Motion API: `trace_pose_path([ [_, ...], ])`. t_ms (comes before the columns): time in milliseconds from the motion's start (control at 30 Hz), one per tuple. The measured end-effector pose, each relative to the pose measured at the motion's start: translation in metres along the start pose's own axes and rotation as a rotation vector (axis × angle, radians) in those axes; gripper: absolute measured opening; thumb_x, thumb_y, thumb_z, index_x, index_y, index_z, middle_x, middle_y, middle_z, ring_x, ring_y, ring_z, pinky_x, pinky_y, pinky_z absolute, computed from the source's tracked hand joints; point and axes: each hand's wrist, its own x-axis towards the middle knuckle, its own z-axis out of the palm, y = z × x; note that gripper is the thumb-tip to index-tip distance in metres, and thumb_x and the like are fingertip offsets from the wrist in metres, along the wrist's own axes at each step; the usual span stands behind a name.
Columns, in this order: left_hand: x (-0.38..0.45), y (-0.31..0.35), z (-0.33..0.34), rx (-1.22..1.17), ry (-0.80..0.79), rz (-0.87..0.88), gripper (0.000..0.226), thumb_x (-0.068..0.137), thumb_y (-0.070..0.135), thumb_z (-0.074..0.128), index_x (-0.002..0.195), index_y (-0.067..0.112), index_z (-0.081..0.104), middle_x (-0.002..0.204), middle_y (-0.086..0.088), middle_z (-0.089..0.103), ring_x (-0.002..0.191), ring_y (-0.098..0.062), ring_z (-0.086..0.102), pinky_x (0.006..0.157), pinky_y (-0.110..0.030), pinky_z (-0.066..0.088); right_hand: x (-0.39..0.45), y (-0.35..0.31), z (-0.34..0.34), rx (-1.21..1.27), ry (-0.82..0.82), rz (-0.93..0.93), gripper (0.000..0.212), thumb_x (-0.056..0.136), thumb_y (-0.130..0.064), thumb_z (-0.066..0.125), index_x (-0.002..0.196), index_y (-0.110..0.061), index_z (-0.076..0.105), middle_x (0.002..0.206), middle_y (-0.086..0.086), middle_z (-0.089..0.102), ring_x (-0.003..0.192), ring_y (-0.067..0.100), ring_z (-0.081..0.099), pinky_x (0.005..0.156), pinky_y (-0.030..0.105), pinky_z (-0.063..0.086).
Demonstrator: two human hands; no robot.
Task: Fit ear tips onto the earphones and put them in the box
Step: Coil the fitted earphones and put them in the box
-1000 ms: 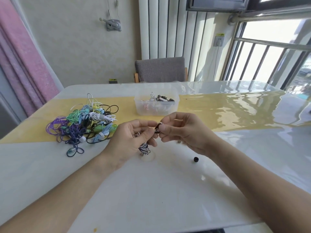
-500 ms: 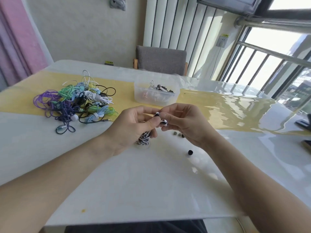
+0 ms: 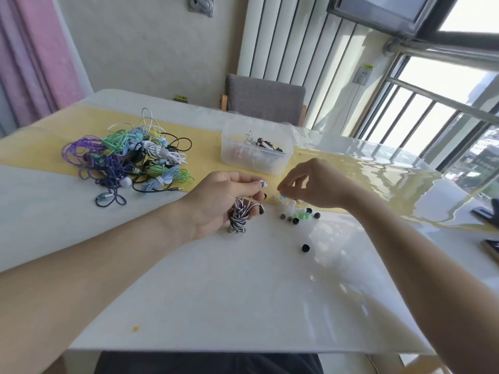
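Note:
My left hand [image 3: 225, 201] grips a black-and-white striped earphone set [image 3: 239, 218]; one earbud [image 3: 262, 184] is pinched at the fingertips and the bundled cable hangs below the palm. My right hand [image 3: 313, 186] hovers to the right with fingers curled down over a scatter of loose ear tips [image 3: 295, 214], white, green and black; whether it holds one I cannot tell. A single black ear tip [image 3: 305, 248] lies nearer to me. The clear plastic box [image 3: 256, 152] with earphones inside stands just behind the hands.
A tangled pile of coloured earphones [image 3: 129, 160] lies at the left on the yellow runner. A grey chair [image 3: 264, 99] stands behind the table. Dark objects [image 3: 488, 211] lie at the table's right edge.
My right hand has let go of the earbud and moved right, over the loose ear tips. The left hand still holds the striped earphones. The camera has tilted.

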Motion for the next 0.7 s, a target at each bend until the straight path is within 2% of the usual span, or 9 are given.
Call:
trace_pose_path([
  [67,0.001,0.003,0.001,0.008,-0.01,0.013,0.015,0.086,0.005,0.068,0.101,0.004,0.064,0.072,-0.006,0.063,0.055,-0.018,0.056,0.054,-0.021,0.047,0.0,0.001,0.004,-0.028,0.012,-0.032,0.007,0.085,-0.027,0.076,0.09,-0.025,0.081,0.079,-0.017,0.069,0.07,-0.007,0.061,0.062,0.005,0.041],
  [200,0.004,0.004,0.001,0.081,0.016,0.062,0.033,0.076,-0.007,0.074,0.106,0.001,0.062,0.074,-0.008,0.063,0.059,-0.021,0.055,0.059,-0.023,0.047,0.0,0.002,0.016,-0.061,0.018,-0.015,0.006,0.079,-0.031,0.082,0.082,-0.03,0.077,0.077,-0.021,0.062,0.069,-0.002,0.056,0.06,0.01,0.038],
  [333,0.01,-0.001,-0.005,0.074,0.107,0.099,0.018,0.081,-0.008,0.069,0.092,0.005,0.063,0.064,-0.01,0.059,0.056,-0.021,0.051,0.057,-0.022,0.044,-0.003,0.001,0.025,-0.057,0.083,-0.014,0.002,0.082,-0.026,0.079,0.08,-0.026,0.078,0.079,-0.014,0.065,0.065,-0.001,0.053,0.061,0.004,0.037],
  [433,0.011,-0.001,-0.01,0.031,0.11,0.094,0.017,0.085,-0.008,0.064,0.095,0.006,0.061,0.06,-0.007,0.059,0.055,-0.019,0.052,0.055,-0.02,0.045,-0.004,0.001,0.029,-0.052,0.101,-0.009,0.006,0.087,-0.022,0.074,0.082,-0.024,0.077,0.081,-0.014,0.063,0.069,0.002,0.054,0.06,0.006,0.036],
  [600,0.005,0.0,-0.017,-0.05,0.018,0.076,0.022,0.09,-0.01,0.055,0.106,0.004,0.06,0.07,-0.007,0.059,0.056,-0.017,0.057,0.056,-0.019,0.047,-0.007,0.005,0.03,0.035,0.168,0.009,0.01,0.093,-0.018,0.068,0.085,-0.024,0.072,0.084,-0.007,0.071,0.078,0.008,0.063,0.069,0.009,0.042],
  [700,0.001,-0.001,-0.021,-0.075,-0.026,0.062,0.025,0.09,-0.012,0.052,0.106,0.004,0.061,0.083,-0.008,0.065,0.063,-0.017,0.062,0.064,-0.021,0.051,-0.009,0.006,0.028,0.054,0.191,-0.007,0.008,0.094,-0.013,0.066,0.092,-0.016,0.073,0.086,-0.004,0.074,0.082,0.011,0.067,0.075,0.019,0.051],
])
